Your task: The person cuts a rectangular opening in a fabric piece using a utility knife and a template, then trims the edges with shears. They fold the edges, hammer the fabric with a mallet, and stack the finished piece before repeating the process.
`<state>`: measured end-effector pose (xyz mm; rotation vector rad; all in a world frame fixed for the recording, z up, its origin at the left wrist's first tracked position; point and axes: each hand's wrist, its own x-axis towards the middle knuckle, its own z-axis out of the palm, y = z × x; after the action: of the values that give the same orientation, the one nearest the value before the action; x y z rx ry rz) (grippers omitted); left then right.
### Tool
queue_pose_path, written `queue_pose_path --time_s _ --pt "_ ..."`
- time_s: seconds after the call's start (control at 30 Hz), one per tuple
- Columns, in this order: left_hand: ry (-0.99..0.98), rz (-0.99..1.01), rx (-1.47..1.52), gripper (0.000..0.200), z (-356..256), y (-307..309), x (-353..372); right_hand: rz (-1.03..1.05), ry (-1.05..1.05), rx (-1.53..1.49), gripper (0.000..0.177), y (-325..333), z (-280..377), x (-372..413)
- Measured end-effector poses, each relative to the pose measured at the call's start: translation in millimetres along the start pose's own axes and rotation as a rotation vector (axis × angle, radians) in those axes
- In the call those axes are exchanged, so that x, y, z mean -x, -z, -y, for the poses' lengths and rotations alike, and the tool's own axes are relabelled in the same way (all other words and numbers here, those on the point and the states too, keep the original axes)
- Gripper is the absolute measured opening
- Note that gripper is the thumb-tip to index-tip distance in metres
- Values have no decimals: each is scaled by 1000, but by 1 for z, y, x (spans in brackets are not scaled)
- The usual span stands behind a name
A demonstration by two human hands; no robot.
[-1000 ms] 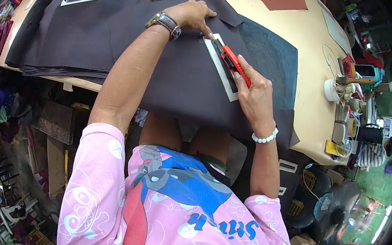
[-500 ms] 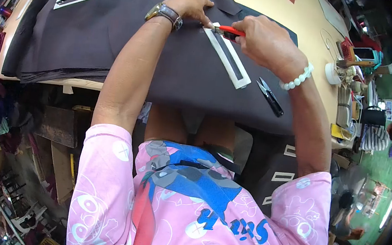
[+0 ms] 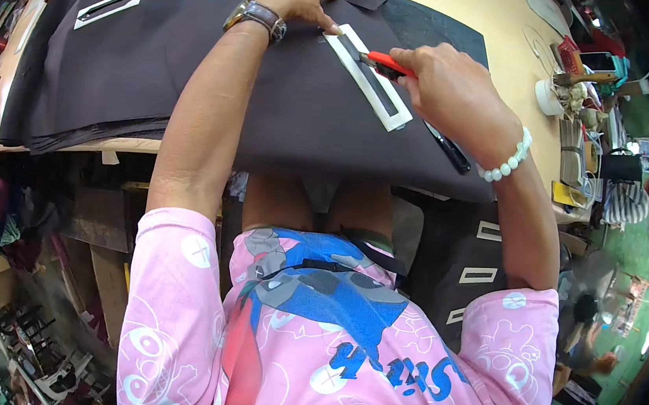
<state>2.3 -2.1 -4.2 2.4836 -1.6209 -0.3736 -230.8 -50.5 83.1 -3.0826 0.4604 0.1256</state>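
My right hand (image 3: 462,94) is closed round a red utility knife (image 3: 393,65). The knife's tip meets the dark slot inside a long white rectangular frame (image 3: 395,122), which lies slanted on dark brown fabric (image 3: 294,112). My left hand (image 3: 302,1), with a watch at its wrist, rests with fingers spread on the fabric, its thumb by the frame's upper end. Just below my right hand lie black-handled thread snips (image 3: 453,154), their blades partly hidden by the hand.
Another white frame (image 3: 82,22) with a dark slot lies on the layered fabric at left. Dark cloth with several pale rectangles (image 3: 478,276) hangs below the table's edge at right. A white cup (image 3: 546,97) and a brush (image 3: 585,78) are at the table's right side.
The knife has moved from the frame's upper end a short way down along the slot, and my right hand now covers part of the snips. My left hand stays at the upper end.
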Motion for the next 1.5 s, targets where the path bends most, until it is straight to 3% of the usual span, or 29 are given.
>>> queue_pose_path --time_s 0.17,0.5,0.6,0.63,0.73,0.77,0.8,0.87,0.9,0.93,1.0,1.03,1.1,1.23,1.33,1.37,1.47,1.5 --pt "-29 25 8 84 5 -1 -3 42 -51 -26 30 -2 -3 25" --pt "-87 62 36 81 7 3 -6 17 -134 -81 34 -7 -5 76" --pt "-109 -55 76 83 12 -6 1 11 -167 -99 34 -11 -5 78" --pt "-109 -197 101 84 19 -16 4 -24 -174 -132 33 -13 -7 79" --pt "-87 -564 60 78 17 -14 42 8 -192 -276 33 -15 -20 82" --pt "-53 -657 -19 76 24 -16 54 -160 -34 -476 34 -40 -47 83" --pt "79 -641 -47 76 30 -16 68 185 -371 -864 31 -19 -52 80" --pt "348 -589 -121 72 46 -28 95 4 -458 -1088 24 -36 -76 82" --pt "479 -560 -176 69 56 -38 104 -143 -475 -1030 22 -54 -94 77" --pt "446 -557 -155 66 65 -43 110 -292 -491 -972 22 -73 -112 67" --pt "375 -549 -104 61 74 -50 119 -458 -469 -551 24 -96 -137 49" --pt "368 -590 -250 48 66 -49 120 -504 -494 -482 24 -107 -143 38" --pt "291 -651 -270 39 58 -47 122 -578 -539 -342 26 -118 -142 25" --pt "113 -862 -210 22 58 -37 116 -767 -423 22 26 -98 -120 32" --pt "354 -781 461 23 40 -14 107 -587 -380 -248 24 -75 -88 62" --pt "284 -819 818 31 60 -27 94 -487 -361 -313 24 -76 -80 74" --pt "498 -345 1498 42 3 11 109 -227 -355 -535 26 -79 -69 90" --pt "471 -249 1219 46 -1 9 111 -165 -384 -628 26 -78 -71 91"
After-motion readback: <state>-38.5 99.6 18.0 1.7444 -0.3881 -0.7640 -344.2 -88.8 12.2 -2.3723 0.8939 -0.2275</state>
